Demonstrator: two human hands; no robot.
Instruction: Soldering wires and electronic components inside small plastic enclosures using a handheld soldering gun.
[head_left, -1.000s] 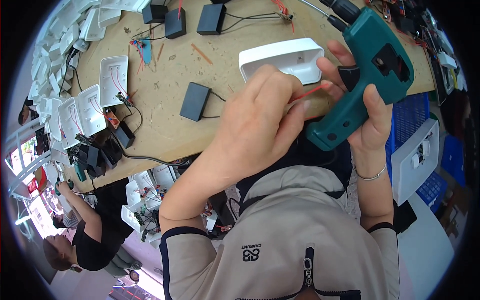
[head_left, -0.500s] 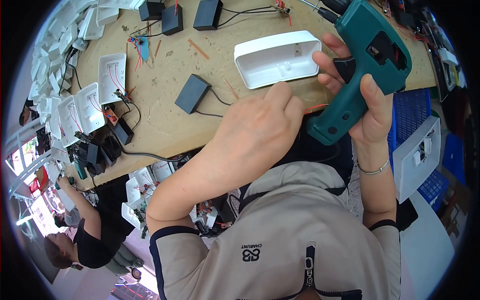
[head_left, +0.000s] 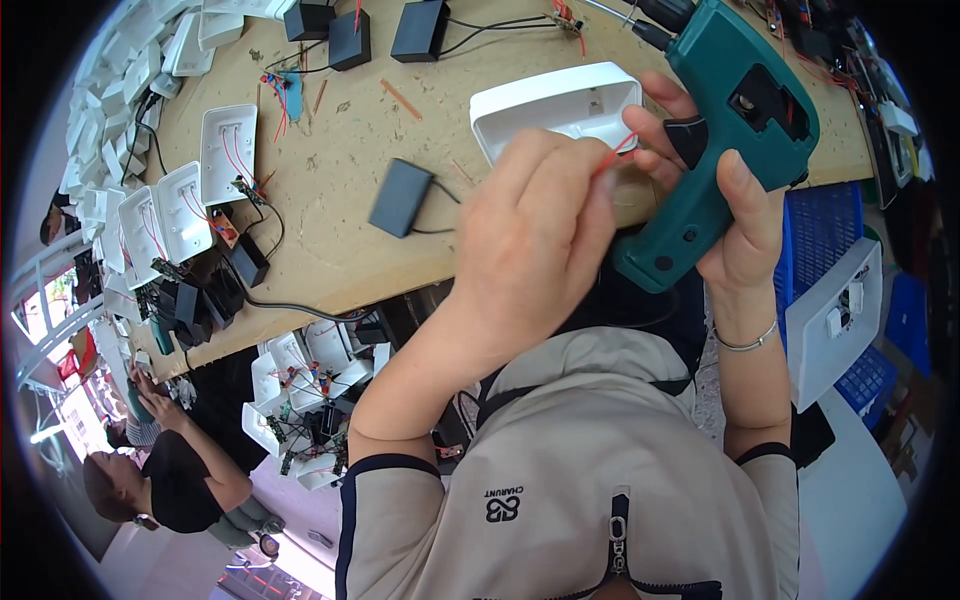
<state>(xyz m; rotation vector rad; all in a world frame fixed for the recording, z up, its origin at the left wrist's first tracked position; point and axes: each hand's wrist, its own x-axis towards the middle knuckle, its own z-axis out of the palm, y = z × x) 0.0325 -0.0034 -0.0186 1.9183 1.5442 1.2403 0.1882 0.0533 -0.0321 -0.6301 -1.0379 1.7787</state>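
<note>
Green plastic is what jumps out in the head view: that's your power driver [head_left: 755, 110], loosely cradled in your right hand [head_left: 742, 235], thumb on one side and fingers spread on the other. Your left hand [head_left: 525, 235] is closed in a pinch on a thin red wire [head_left: 620, 147]. Its end pokes up toward your right fingertips, and I can't tell if they touch it.

Progress-wise, the shells on the left [head_left: 228, 150] already have red wires inside. The white shell [head_left: 555, 88] in front of you shows none in the part I can see, so I'd call this unit unfinished, wiring apparently left to do. The black block [head_left: 402, 197] is out on the bench [head_left: 330, 235] too.

As for where stuff sits: wire's between your left thumb and fingers, shell's just beyond that hand and partly hidden by it, block's off to its left with leads [head_left: 446, 191] running behind it.
</note>
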